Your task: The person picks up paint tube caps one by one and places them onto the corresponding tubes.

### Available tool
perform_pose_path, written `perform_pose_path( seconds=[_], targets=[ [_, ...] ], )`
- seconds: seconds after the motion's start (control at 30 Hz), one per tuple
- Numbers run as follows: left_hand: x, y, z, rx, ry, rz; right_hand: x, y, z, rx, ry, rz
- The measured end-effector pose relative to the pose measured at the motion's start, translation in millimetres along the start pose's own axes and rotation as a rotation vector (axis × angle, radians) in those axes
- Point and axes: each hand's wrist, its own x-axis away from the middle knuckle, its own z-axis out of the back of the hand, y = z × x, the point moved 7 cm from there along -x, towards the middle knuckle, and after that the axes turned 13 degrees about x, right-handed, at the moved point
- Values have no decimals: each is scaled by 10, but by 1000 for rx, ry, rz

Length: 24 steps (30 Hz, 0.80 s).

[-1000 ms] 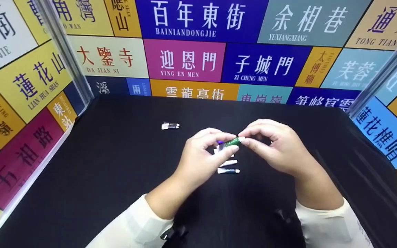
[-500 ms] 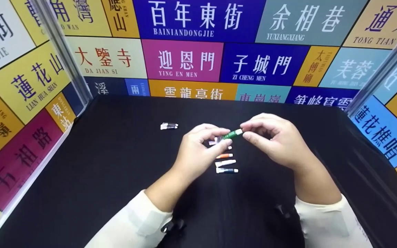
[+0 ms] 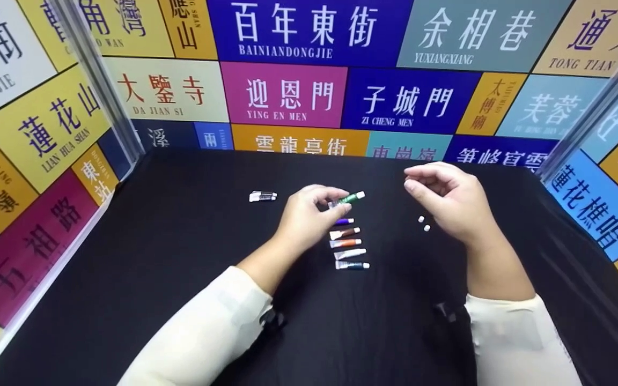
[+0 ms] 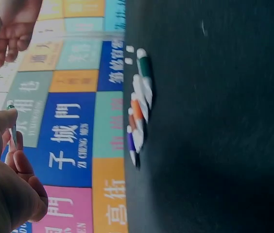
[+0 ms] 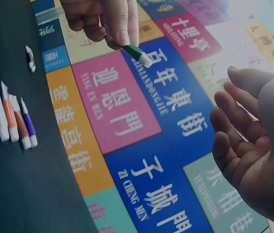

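My left hand (image 3: 309, 214) pinches a small green paint tube (image 3: 351, 198) by its clear tail end, with the white-tipped end pointing right. In the right wrist view the green tube's white tip (image 5: 146, 60) juts past the thumb. Off to the right, my right hand (image 3: 451, 206) is raised with loosely bent fingers; its palm (image 5: 253, 160) shows nothing in it. Below the left hand lies a column of paint tubes: purple (image 3: 344, 221), brown (image 3: 345, 233), orange (image 3: 346, 243), white (image 3: 351, 253) and dark teal (image 3: 353, 265).
Two small white caps (image 3: 421, 219) lie on the black cloth (image 3: 191, 279), left of the right hand. Farther left, two dark paint tubes (image 3: 263, 196) lie side by side. Panels with printed street names (image 3: 287, 94) enclose the table's back and sides.
My right hand has left the green tube and moved right and away. The left hand has carried the tube slightly up and left, uncovering the purple and brown tubes. The two white caps now show.
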Motion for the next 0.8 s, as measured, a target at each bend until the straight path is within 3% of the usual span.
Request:
perform_pose_path(
  seconds=[0.2,0.4,0.8],
  targets=[
    [-192,-152,-30,-56,-14,45,-65,325,34,47,20,-112],
    [-314,-370,-81,-34,-45,154,-88,757,12,115,1,-261],
    [-393,-751,-235,-34,-76,329,-13,1334,-113,43,-78,-408]
  ],
)
